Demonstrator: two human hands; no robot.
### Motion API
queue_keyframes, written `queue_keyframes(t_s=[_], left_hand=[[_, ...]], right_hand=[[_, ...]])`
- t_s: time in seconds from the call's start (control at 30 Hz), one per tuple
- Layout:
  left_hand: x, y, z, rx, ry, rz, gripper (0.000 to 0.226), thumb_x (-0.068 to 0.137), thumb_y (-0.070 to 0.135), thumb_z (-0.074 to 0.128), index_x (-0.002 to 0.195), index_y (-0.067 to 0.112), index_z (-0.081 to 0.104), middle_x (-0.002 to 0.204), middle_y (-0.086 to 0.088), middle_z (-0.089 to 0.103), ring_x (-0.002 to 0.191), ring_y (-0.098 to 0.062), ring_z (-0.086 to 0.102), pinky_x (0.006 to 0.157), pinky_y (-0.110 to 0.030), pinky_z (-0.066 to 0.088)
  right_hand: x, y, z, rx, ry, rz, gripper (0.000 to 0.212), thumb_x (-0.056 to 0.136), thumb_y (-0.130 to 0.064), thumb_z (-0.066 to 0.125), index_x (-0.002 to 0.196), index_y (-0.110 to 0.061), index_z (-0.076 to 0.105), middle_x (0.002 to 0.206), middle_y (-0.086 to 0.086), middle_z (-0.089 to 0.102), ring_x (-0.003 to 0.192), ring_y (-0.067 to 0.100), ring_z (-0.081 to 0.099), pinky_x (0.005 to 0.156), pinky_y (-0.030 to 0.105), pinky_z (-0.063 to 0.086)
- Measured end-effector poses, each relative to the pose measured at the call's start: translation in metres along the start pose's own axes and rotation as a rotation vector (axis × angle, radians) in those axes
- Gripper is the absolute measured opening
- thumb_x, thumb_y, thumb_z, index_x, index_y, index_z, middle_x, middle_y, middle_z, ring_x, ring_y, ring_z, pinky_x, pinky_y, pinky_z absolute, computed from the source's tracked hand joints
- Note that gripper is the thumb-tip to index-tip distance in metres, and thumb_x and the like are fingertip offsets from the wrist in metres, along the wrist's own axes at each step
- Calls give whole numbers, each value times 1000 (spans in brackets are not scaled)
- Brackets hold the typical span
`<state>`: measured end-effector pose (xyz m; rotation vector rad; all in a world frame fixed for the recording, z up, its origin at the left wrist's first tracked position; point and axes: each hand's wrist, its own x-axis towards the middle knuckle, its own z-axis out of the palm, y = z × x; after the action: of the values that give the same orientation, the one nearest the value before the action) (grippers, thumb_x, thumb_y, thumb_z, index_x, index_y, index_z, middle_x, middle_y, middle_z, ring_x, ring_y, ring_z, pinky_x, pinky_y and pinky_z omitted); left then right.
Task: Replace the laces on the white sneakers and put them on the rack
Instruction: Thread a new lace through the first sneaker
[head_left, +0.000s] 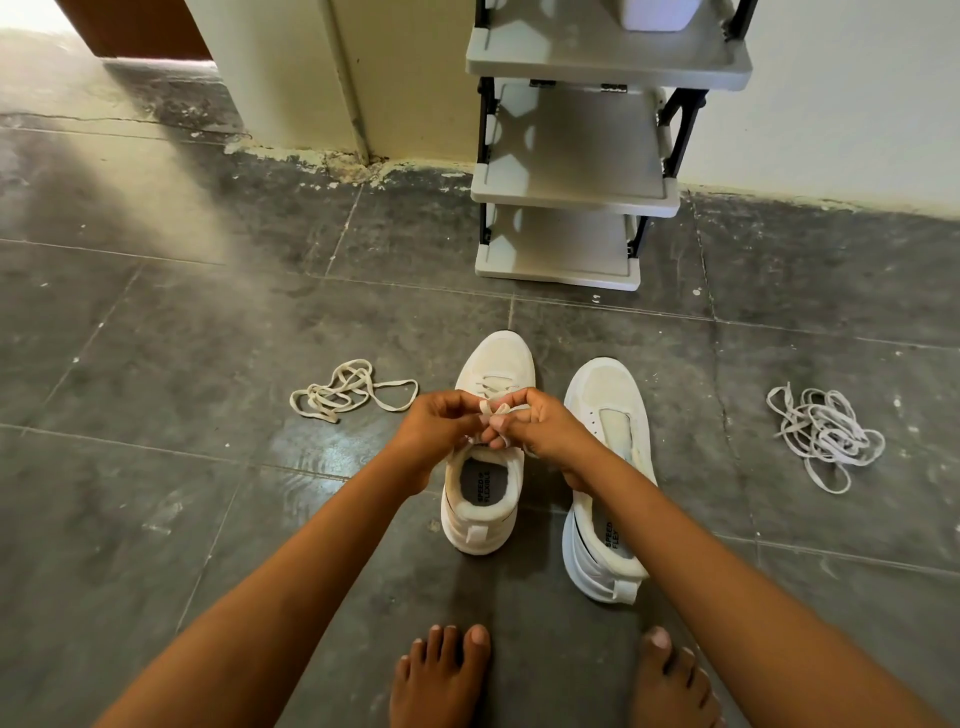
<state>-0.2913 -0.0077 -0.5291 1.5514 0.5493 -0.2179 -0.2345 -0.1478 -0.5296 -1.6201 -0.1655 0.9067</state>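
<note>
Two white sneakers stand on the dark tiled floor, toes pointing away from me. The left sneaker (488, 499) carries a lace (489, 408) threaded through its eyelets. Above its tongue, my left hand (441, 423) and my right hand (545, 431) each pinch a part of that lace, fingers curled and close together. The right sneaker (605, 467) has bare eyelets and is partly covered by my right forearm. A cream loose lace (345, 389) lies in loops to the left. A paler tangled lace (823, 434) lies to the right.
A grey shoe rack (571, 192) with several shelves stands against the wall just beyond the sneakers. A white box (657, 13) sits on its top visible shelf. My bare feet (441, 675) are at the bottom edge. A wall corner is at the back left.
</note>
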Motion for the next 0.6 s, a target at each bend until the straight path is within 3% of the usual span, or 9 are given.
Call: queue_keyframes(t_s=[0.17, 0.3, 0.47, 0.6], left_hand=[[0, -3, -7, -32, -115, -12, 17, 91, 5, 56, 106, 6, 66, 90, -5, 70, 81, -9, 66, 68, -15, 51], [-2, -1, 0, -83, -4, -25, 8, 91, 14, 59, 88, 11, 65, 77, -2, 66, 68, -8, 61, 57, -14, 48], [1, 4, 12, -53, 161, -47, 2, 91, 8, 59, 93, 6, 58, 72, -6, 61, 58, -10, 56, 42, -11, 42], [2, 2, 14, 108, 220, 26, 3, 89, 7, 60, 89, 10, 58, 70, -5, 63, 56, -8, 58, 42, -10, 41]], right_hand=[[0, 2, 4, -5, 106, -25, 9, 92, -11, 56, 93, -10, 47, 76, 1, 65, 60, 4, 63, 55, 10, 49], [0, 10, 7, -182, 129, -168, 14, 92, -12, 58, 83, -17, 47, 82, 2, 63, 69, 7, 65, 63, 12, 51], [0, 17, 8, -372, 154, -272, 13, 92, -15, 58, 86, -19, 47, 90, 5, 62, 82, 18, 65, 72, 21, 52], [2, 21, 10, -365, 202, -296, 15, 91, -14, 58, 84, -20, 47, 95, 10, 64, 85, 20, 65, 73, 24, 53]])
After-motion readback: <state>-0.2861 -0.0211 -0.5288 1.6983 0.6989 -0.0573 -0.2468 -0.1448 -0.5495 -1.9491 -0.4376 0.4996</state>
